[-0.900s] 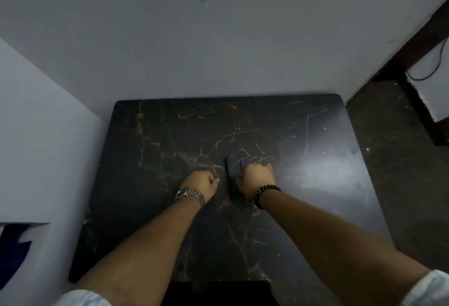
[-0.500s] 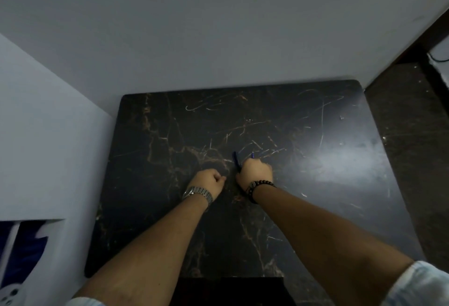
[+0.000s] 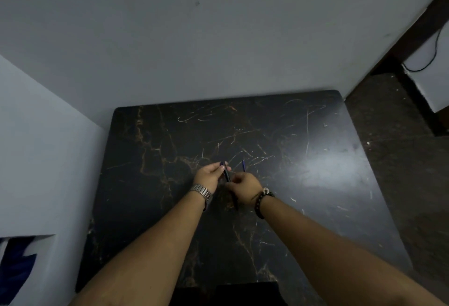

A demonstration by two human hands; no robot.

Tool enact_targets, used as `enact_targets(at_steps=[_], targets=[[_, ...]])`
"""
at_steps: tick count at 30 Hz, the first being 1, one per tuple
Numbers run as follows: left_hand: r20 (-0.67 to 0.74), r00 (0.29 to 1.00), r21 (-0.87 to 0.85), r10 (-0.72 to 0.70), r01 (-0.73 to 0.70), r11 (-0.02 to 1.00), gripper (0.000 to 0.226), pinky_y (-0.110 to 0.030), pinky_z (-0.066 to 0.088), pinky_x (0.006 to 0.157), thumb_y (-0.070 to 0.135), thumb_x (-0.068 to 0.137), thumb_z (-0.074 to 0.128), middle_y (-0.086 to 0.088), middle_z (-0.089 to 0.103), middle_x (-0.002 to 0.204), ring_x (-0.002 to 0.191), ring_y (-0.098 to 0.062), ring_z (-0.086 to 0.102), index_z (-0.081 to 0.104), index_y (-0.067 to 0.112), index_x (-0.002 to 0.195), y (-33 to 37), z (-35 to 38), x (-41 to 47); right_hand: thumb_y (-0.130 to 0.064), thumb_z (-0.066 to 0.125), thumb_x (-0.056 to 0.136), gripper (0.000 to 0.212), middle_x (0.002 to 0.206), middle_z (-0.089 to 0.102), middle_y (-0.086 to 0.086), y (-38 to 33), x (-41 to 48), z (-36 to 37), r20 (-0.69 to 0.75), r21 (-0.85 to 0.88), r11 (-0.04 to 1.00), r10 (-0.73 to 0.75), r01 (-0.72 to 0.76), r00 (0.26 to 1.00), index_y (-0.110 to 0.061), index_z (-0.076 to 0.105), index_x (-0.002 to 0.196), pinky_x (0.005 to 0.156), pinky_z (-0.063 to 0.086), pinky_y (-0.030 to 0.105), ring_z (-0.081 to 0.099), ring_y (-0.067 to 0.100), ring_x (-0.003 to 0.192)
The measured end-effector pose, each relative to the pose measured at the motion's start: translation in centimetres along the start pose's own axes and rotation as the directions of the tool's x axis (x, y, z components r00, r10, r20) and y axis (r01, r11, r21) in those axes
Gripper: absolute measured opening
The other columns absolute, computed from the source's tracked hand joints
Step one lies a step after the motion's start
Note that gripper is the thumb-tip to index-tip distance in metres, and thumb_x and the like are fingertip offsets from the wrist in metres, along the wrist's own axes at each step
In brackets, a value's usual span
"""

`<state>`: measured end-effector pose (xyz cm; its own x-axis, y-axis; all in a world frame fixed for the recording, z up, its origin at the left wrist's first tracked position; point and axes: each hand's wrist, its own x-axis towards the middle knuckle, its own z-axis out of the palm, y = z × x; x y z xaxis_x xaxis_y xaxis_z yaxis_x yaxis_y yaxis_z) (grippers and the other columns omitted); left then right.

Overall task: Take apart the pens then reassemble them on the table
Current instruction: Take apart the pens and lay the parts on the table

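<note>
Dim light, head view looking down on a dark marble-patterned surface (image 3: 303,184) with pale scratches, pushed into a corner of grey-white walls (image 3: 218,38).

Landmark: dark pen (image 3: 226,174), held near the middle of the surface and slightly left of centre.

- Left hand (image 3: 210,175): sits left of the pen, fingers curled round its far end, thumb and fingertips pinching the barrel. Grip is closed on the dark pen. Metal-link watch (image 3: 202,192) on the wrist, just nearer the camera than the pen.
- Right hand (image 3: 245,188): just right of the pen and slightly nearer the camera, fingers bent inward, closing on the pen's near end. Grip appears to be gripping that same pen; the exact contact is small and shadowed. Beaded bracelet (image 3: 262,198) on the wrist.
- Dark pen runs roughly away from the camera, tilted a little, bridging the two hands. Whether it is lifted clear of the surface or touching it, cannot tell.
- Second pen, blue (image 3: 243,165): just right of the dark pen and beyond the right hand's knuckles, its near end hidden by that hand. Cannot tell whether the hand holds it or it lies on the surface.
- Both forearms reach in from the bottom edge, converging on the pen.
- Far right of the pen, past the surface edge: dark speckled floor (image 3: 401,160); a black cable (image 3: 427,60) hangs against a white panel.
</note>
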<state>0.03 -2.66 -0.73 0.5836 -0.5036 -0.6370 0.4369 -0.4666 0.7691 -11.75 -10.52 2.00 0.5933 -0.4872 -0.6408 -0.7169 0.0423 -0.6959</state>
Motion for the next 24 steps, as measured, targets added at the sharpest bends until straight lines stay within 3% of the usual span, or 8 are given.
enact_targets(at_steps=[3,7,10,14,17,20,22,24], targets=[[0.053,0.998,-0.118,-0.023,0.029,0.993,0.022,-0.025,0.060,0.072,0.001,0.098,0.054,-0.006,0.075,0.092,0.085,-0.018,0.070,0.068,0.001,0.115,-0.2,0.9,0.1,-0.023,0.051,0.103,0.026,0.074,0.068,0.009,0.0,0.5,0.4,0.108,0.380,0.914,0.110,-0.144,0.988,-0.010,0.067,0.088,0.062,0.057,0.039,0.065,0.023,0.063],[0.076,0.995,-0.223,-0.059,0.075,0.972,0.020,-0.032,0.056,0.081,0.001,0.099,0.051,-0.006,0.073,0.091,0.083,-0.018,0.068,0.069,0.005,0.106,-0.2,1.6,0.3,-0.019,0.048,0.103,0.027,0.073,0.064,0.003,-0.2,1.5,1.3,0.019,0.440,0.889,0.133,-0.128,0.991,-0.012,0.067,0.085,0.070,0.048,0.032,0.058,0.018,0.067],[0.074,0.993,-0.282,-0.095,0.112,0.953,0.019,-0.033,0.056,0.084,-0.002,0.098,0.051,-0.009,0.072,0.092,0.083,-0.018,0.068,0.068,0.006,0.100,-0.3,2.0,0.5,-0.018,0.048,0.104,0.024,0.081,0.068,0.001,-0.5,1.3,1.3,-0.043,0.414,0.901,0.160,-0.128,0.986,-0.012,0.069,0.094,0.063,0.045,0.023,0.062,0.014,0.077],[0.050,0.992,-0.322,-0.117,0.127,0.938,0.020,-0.031,0.056,0.080,-0.001,0.098,0.051,-0.010,0.071,0.093,0.085,-0.019,0.068,0.069,0.007,0.097,-0.2,2.2,0.7,-0.018,0.046,0.105,0.027,0.092,0.069,-0.001,-0.5,1.0,1.5,-0.074,0.455,0.884,0.161,-0.110,0.984,-0.008,0.070,0.111,0.069,0.046,0.020,0.063,0.010,0.083],[0.057,0.990,-0.325,-0.131,0.142,0.935,0.021,-0.032,0.056,0.080,0.000,0.098,0.050,-0.010,0.071,0.094,0.086,-0.020,0.068,0.069,0.009,0.095,0.2,2.3,0.6,-0.021,0.047,0.105,0.027,0.092,0.070,-0.001,-0.3,0.8,2.0,-0.104,0.497,0.865,0.134,-0.065,0.986,-0.009,0.071,0.110,0.079,0.052,0.027,0.066,0.015,0.089],[0.044,0.988,-0.321,-0.150,0.157,0.934,0.018,-0.034,0.056,0.080,0.000,0.099,0.049,-0.009,0.070,0.095,0.088,-0.021,0.067,0.066,0.003,0.106,1.0,2.1,1.0,-0.025,0.053,0.101,0.023,0.079,0.069,0.002,0.2,0.6,2.2,-0.118,0.450,0.890,0.136,-0.069,0.984,-0.015,0.071,0.092,0.069,0.054,0.033,0.065,0.019,0.074],[-0.014,0.984,-0.305,-0.180,0.167,0.937,0.016,-0.037,0.054,0.082,0.004,0.100,0.051,-0.007,0.070,0.097,0.095,-0.023,0.067,0.065,0.005,0.106,1.6,1.7,1.8,-0.017,0.055,0.098,0.019,0.076,0.069,0.005,0.8,0.2,2.2,-0.061,0.404,0.906,0.165,-0.127,0.984,-0.014,0.071,0.088,0.063,0.057,0.036,0.065,0.020,0.068],[-0.103,0.973,-0.220,-0.205,0.178,0.959,0.017,-0.039,0.055,0.084,0.009,0.098,0.057,-0.008,0.070,0.102,0.100,-0.025,0.067,0.065,0.005,0.112,1.9,0.9,2.9,-0.006,0.052,0.096,0.022,0.078,0.070,0.007,1.6,-0.1,2.2,-0.007,0.363,0.912,0.205,-0.189,0.979,-0.012,0.071,0.088,0.070,0.061,0.039,0.067,0.022,0.069]])
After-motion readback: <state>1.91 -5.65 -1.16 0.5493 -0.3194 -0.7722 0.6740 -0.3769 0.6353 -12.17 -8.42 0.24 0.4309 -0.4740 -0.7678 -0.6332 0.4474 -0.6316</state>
